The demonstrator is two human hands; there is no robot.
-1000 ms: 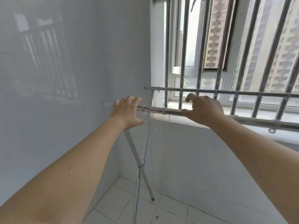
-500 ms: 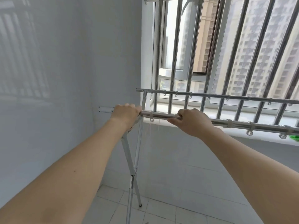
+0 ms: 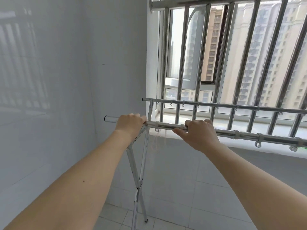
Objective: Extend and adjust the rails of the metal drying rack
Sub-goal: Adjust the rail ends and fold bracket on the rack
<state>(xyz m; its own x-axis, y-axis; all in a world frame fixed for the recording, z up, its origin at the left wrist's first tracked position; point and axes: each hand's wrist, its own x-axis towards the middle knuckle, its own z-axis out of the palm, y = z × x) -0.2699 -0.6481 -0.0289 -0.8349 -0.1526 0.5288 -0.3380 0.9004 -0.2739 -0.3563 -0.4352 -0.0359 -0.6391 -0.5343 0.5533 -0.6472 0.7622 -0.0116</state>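
Note:
A metal drying rack stands under the window on crossed legs (image 3: 139, 173). Its near rail (image 3: 245, 135) runs left to right at chest height, carrying several white hanger rings. A thinner inner tube (image 3: 110, 119) sticks out of its left end toward the wall. My left hand (image 3: 130, 122) is closed over the rail where that tube emerges. Further right, my right hand (image 3: 197, 131) is wrapped around the thicker tube. The far rail (image 3: 232, 106) runs parallel behind, close to the window bars.
A white tiled wall (image 3: 58, 80) stands close on the left, a short gap from the tube's end. Vertical steel window bars (image 3: 181, 63) and a sill lie behind the rack. Tiled floor (image 3: 166, 218) shows below.
Both hands went from loosely resting on the near rail to closed around it. The view tilted up and shifted, and my right hand sits slightly further left on the rail.

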